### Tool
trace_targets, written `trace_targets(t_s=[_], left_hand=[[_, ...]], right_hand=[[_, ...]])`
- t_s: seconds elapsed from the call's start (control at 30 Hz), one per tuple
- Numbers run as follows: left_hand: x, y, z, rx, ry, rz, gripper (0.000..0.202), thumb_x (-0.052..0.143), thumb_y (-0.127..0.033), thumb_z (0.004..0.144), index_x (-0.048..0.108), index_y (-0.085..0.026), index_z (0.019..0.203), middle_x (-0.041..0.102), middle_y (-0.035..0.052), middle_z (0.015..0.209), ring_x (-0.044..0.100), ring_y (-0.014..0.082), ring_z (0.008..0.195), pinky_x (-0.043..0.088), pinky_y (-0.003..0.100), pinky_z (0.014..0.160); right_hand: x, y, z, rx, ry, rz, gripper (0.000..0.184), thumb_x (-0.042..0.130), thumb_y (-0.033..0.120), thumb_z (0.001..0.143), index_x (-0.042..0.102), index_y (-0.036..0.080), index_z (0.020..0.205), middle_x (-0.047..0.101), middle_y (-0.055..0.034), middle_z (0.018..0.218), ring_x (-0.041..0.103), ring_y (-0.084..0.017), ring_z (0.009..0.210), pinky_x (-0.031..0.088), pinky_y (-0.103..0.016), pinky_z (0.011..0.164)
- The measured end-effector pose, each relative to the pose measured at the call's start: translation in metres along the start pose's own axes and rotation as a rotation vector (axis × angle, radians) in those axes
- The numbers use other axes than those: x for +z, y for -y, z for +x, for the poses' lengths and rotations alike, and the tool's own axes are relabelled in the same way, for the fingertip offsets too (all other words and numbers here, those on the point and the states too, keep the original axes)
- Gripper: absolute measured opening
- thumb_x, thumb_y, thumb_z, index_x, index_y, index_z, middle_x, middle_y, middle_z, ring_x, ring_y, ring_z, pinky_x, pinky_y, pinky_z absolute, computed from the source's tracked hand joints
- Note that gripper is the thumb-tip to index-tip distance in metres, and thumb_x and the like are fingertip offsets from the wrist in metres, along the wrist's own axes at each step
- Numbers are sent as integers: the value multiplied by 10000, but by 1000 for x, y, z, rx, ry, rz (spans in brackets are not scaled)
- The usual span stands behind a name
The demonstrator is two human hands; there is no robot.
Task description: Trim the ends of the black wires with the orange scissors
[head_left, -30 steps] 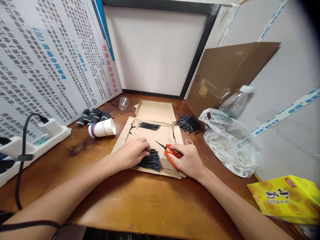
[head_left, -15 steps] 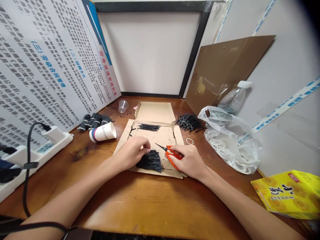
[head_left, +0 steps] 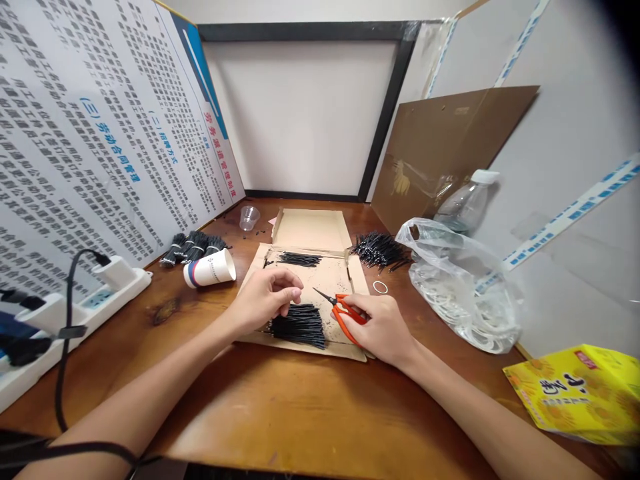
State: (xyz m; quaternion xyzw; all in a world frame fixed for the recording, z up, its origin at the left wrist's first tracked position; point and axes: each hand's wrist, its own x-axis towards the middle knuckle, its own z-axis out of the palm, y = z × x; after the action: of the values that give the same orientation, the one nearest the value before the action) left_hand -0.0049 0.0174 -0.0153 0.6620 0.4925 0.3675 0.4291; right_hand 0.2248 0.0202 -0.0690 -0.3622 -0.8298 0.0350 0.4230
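My left hand [head_left: 265, 300] hovers just above a pile of short black wires [head_left: 300, 325] on a flattened cardboard box [head_left: 310, 233]. Its fingers are curled into a pinch, and I cannot make out what is between them. My right hand [head_left: 380, 327] lies on the cardboard to the right of the pile, closed around the orange handles of small scissors [head_left: 343, 310]. The scissor tips point up and left. A thin row of black wires [head_left: 299, 259] lies further back on the cardboard.
A tipped paper cup [head_left: 211, 270], bundled black wires [head_left: 187, 245] and a power strip [head_left: 75, 300] sit to the left. More loose wires [head_left: 377, 248], a rubber band [head_left: 381, 287], a plastic bag [head_left: 460, 287], a bottle [head_left: 465, 203] and a yellow box [head_left: 580, 393] are on the right.
My left hand has lifted off the wire pile and its fingers have drawn into a pinch. My right hand has stayed on the scissors. The view has shifted slightly.
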Motion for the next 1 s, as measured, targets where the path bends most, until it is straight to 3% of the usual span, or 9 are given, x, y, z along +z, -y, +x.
trace_targets(t_s=[0.2,0.33,0.5,0.7,0.87,1.0], left_hand=[[1,7,-2,-19,49,22,102,644,-207,769,645,-111,805,617,13,576,546,81,451,404,159,395],[3,0,-7,32,57,7,103,642,-216,798,637,-115,814,681,38,703,541,53,426,399,153,395],[8,-9,-12,0,107,-88,86,623,-198,803,626,-117,834,690,41,734,514,44,397,370,147,357],[11,-8,-14,-63,122,-138,114,634,-211,803,662,-102,819,617,11,551,501,70,418,418,174,406],[10,-11,-15,-9,102,-160,130,643,-229,807,672,-102,814,666,55,683,562,93,502,450,190,433],[10,-15,-16,15,100,-137,137,648,-224,802,689,-94,806,645,39,662,570,96,527,473,197,463]], right_hand=[[-6,1,-2,-68,-41,-2,132,603,189,830,706,120,785,736,-46,706,615,-124,506,452,-231,521],[-8,4,-3,-95,-46,8,118,598,174,828,697,124,788,747,-52,738,644,-133,530,473,-233,532],[-13,13,-5,-117,-66,30,95,613,174,823,684,113,804,736,-56,706,614,-118,484,452,-229,491],[-18,23,-6,-149,-71,29,99,595,157,818,673,107,784,731,-65,688,598,-113,465,446,-229,474],[-19,20,-2,-142,-73,-8,118,587,160,823,673,99,768,725,-69,674,590,-110,450,446,-227,471],[-19,19,-2,-142,-88,-16,108,586,158,824,672,105,786,718,-50,657,579,-104,439,439,-227,465]])
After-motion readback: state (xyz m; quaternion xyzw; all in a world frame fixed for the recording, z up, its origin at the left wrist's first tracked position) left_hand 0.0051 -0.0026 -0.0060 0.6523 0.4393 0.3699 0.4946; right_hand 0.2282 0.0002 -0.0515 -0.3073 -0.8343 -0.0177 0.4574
